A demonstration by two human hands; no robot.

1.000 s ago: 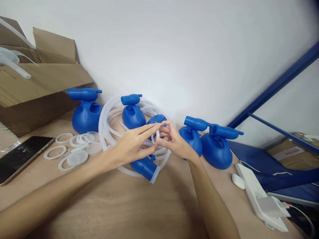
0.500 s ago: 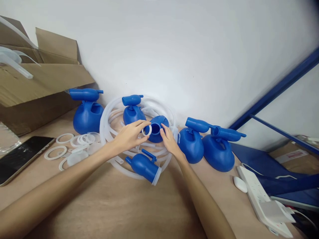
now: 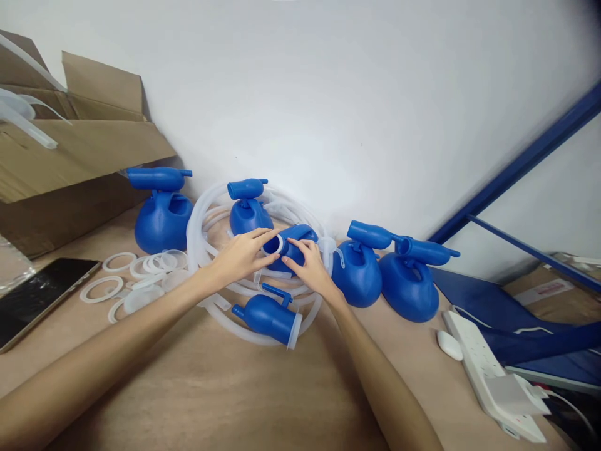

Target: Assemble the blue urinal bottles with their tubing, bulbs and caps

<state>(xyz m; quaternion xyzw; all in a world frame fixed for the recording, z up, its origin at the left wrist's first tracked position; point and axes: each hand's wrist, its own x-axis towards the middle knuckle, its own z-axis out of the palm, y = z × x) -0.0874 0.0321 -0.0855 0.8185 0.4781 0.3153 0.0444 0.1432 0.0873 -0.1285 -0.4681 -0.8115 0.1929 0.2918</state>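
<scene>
A round-bodied blue plastic bottle (image 3: 303, 233) is tilted with its open mouth toward the left, among coils of clear tubing (image 3: 200, 235). My left hand (image 3: 244, 255) pinches a white ring (image 3: 280, 244) at the rim of that mouth. The ring's exact seating cannot be made out. My right hand (image 3: 308, 266) is closed around the bottle's neck, thumb and forefinger close to the ring. In front of both hands lies a loose blue spout piece (image 3: 270, 315) with a handle bar and a whitish cap (image 3: 295, 331) on its wide end.
Blue bottles topped with spout pieces stand left (image 3: 164, 222) and right (image 3: 408, 288). Loose white rings (image 3: 101, 289) and discs lie beside a phone (image 3: 44, 300). A cardboard box (image 3: 84, 150) is at back left; a power strip (image 3: 488, 369) and white case (image 3: 449, 345) sit right.
The bottle has been tipped so its mouth turns left to meet the ring. My right hand has shifted left around its neck, and the ring now touches the mouth.
</scene>
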